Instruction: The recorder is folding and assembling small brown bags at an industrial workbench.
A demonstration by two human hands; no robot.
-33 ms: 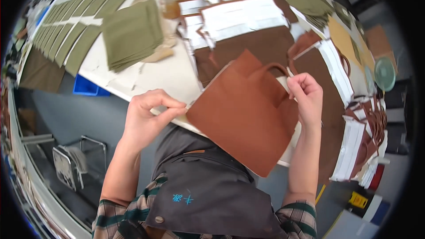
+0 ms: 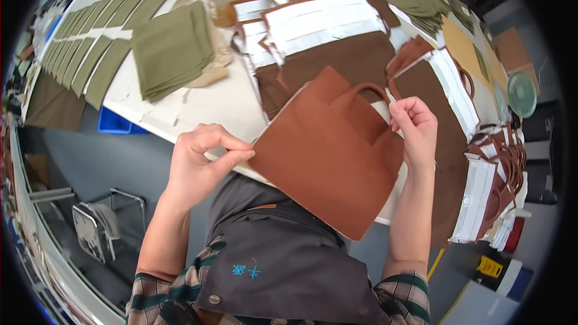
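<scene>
A reddish-brown bag panel with a curved handle is held up in front of me, over the near table edge. My left hand pinches its left corner between thumb and fingertips. My right hand is closed in a pinch at the panel's upper right, beside the handle's end; a small pale bit shows at the fingertips. The panel's right part bulges and folds below the handle. Behind it lie dark brown bag pieces with white upper bands and brown handles.
Olive cloth pieces are stacked on the table, with more in rows at left. A bottle of amber liquid stands at the back. More bag pieces hang at right. A blue bin and a metal-framed chair are below left.
The panel and the table things appear slightly further left in the view. Both hands keep the same hold.
</scene>
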